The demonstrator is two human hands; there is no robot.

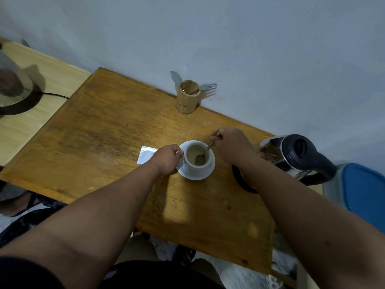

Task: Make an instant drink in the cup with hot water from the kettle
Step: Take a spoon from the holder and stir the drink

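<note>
Cup: white ceramic cup sits on its white saucer, mid wooden table.
Left hand: clamped on the handle, steadying it.
Right hand: pinches the metal spoon, bowl dipped into the pale drink for stirring.
Kettle: glass kettle with black lid parked just right.

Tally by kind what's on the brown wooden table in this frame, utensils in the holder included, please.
Cup: 1
Saucer: 1
Spoons: 2, one in the cup, one in the wooden holder
Fork: 1
Wooden holder: 1
Sachet: 1
Kettle: 1
Total: 8
</note>
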